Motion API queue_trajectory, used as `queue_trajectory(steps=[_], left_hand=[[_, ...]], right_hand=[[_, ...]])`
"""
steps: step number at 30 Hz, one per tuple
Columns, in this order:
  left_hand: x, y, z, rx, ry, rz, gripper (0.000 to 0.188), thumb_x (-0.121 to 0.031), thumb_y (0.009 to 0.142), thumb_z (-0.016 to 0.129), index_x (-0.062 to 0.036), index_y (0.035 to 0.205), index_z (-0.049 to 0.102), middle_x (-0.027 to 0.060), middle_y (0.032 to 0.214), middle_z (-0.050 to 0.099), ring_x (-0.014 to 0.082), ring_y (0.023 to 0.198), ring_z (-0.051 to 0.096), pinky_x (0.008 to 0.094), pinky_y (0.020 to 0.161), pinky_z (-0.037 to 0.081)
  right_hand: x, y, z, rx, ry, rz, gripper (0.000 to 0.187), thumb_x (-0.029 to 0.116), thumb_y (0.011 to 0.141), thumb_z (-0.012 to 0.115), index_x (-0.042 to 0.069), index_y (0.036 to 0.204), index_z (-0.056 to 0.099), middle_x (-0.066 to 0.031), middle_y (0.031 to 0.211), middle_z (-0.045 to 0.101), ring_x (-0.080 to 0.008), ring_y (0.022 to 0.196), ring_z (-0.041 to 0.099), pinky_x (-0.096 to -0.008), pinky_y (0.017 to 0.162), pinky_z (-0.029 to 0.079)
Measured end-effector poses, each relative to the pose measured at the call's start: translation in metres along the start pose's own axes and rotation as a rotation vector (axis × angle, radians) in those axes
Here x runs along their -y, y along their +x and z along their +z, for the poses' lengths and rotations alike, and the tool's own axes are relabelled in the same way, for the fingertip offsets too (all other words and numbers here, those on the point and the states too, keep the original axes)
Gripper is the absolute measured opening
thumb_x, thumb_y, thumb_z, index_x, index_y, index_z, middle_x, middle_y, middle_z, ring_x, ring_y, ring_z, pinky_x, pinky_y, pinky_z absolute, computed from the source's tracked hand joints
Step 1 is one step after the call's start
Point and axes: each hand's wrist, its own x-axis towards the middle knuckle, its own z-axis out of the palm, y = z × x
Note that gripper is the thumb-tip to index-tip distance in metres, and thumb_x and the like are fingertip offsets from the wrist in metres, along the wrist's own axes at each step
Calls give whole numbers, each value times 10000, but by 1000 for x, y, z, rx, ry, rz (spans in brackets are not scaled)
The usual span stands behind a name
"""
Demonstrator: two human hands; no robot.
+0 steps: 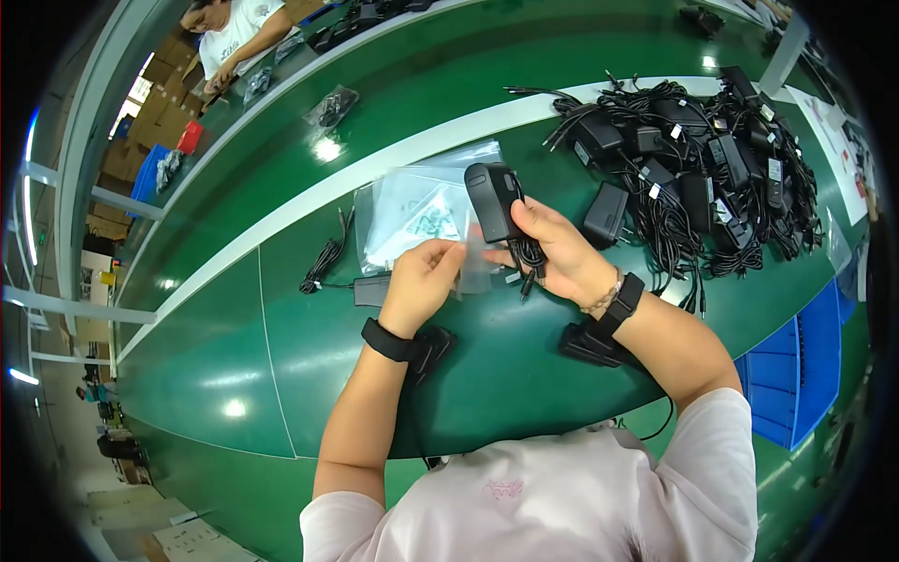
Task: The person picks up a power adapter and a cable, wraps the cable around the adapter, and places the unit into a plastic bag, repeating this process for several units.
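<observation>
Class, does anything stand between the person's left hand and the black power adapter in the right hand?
Yes: a clear plastic bag at the left hand, in the gap toward the black power adapter in the right hand. Nothing rigid is visible there; the adapter pile lies farther right.

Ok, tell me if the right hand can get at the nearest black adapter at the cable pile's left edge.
Probably not as things stand: the right hand is near that pile-edge adapter, with nothing visible between, but its grip is occupied, holding another black adapter.
</observation>
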Motion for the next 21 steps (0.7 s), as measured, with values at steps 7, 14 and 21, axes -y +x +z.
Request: queue_trajectory(steps=[7,14,21], left_hand=[[-14,1,9,-87,291,104,253,-233,725,698,6,716,613,116,564,578,225,484,536,314,505,442],[-15,2,4,-213,466,53,267,-234,672,744,-8,653,603,130,563,574,249,487,534,330,492,441],[-15,-8,5,-129,-231,-95,313,-199,655,754,-17,583,510,137,545,546,264,484,533,323,480,442]], right_hand=[[13,-7,-13,-27,-135,-101,398,308,902,511,48,1197,444,-101,1132,549,-214,1097,530,-404,871,490],[12,-16,17,70,-83,-168,414,301,898,517,43,1210,433,-106,1118,552,-248,1098,527,-411,862,496],[5,-10,5,-123,-259,-73,414,295,901,512,33,1212,429,-117,1115,550,-306,1076,537,-446,851,497]])
